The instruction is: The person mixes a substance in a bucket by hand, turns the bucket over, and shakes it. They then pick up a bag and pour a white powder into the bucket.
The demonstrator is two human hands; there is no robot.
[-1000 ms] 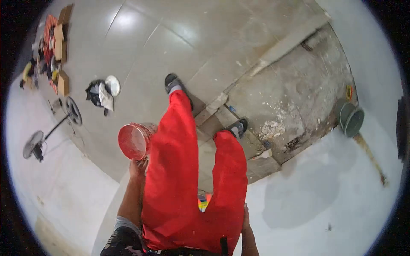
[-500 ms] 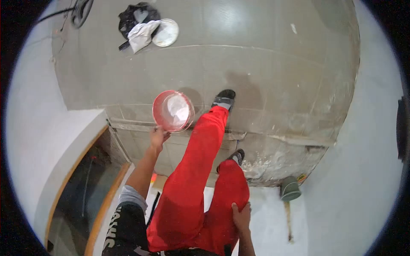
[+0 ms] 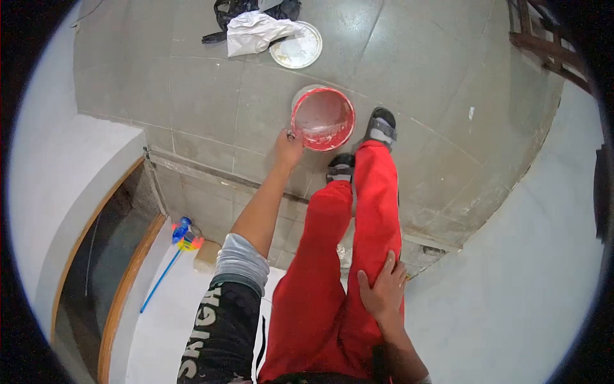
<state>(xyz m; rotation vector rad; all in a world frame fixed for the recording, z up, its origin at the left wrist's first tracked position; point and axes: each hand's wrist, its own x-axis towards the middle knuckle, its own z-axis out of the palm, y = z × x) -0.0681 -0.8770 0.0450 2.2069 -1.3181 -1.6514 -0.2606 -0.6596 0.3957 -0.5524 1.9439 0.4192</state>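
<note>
A red-rimmed bucket [image 3: 323, 137] faces me with its mouth, its inner wall smeared with whitish residue. My left hand [image 3: 290, 151] is closed on the bucket at the left of its rim; whether it grips the rim or the handle is hard to see. The bucket is just left of my forward foot, in a black and grey sandal [image 3: 382, 128]. On the right leg of my red trousers [image 3: 377, 211] lies my right hand [image 3: 385, 289], fingers extended and holding nothing.
Ahead on the grey tiles lie a white sack [image 3: 256, 33], black plastic [image 3: 236, 11] and a round white lid [image 3: 297, 48]. A brown frame [image 3: 550, 45] stands far right. A floor ledge [image 3: 211, 173] crosses behind my feet. A blue-handled brush [image 3: 163, 275] is lower left.
Both feet now stand on the upper tiled floor, the rear one having stepped up. My left hand has carried the bucket forward and right. The bucket's whitish contents look different from this angle.
</note>
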